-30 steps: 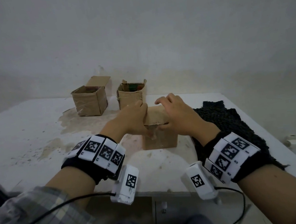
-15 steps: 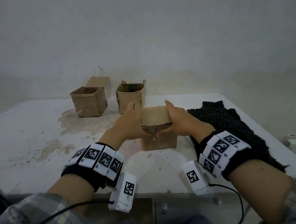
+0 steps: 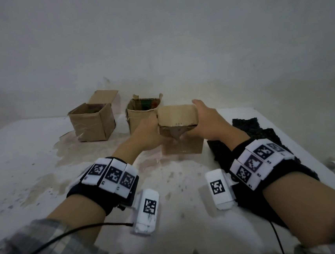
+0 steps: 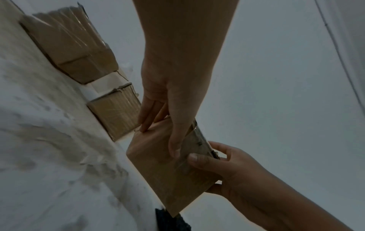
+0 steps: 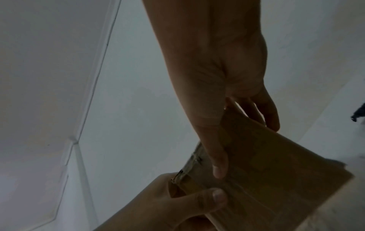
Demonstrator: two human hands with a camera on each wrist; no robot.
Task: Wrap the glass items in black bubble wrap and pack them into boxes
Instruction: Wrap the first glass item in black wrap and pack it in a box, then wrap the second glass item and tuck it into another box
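Note:
A closed cardboard box with tape on its front is held between my two hands above the white table. My left hand grips its left side, fingers along the side and thumb on the front face. On the other side, my right hand grips it with fingers over the far top edge and thumb on the front. The black bubble wrap lies on the table to the right of the box. No glass item shows.
Two open cardboard boxes stand at the back of the table near the wall: one with a raised flap on the left, another just behind my left hand. The tabletop is stained.
My hands slid from the box's top to its sides and took hold. The box has since moved up and away from me, toward the back boxes.

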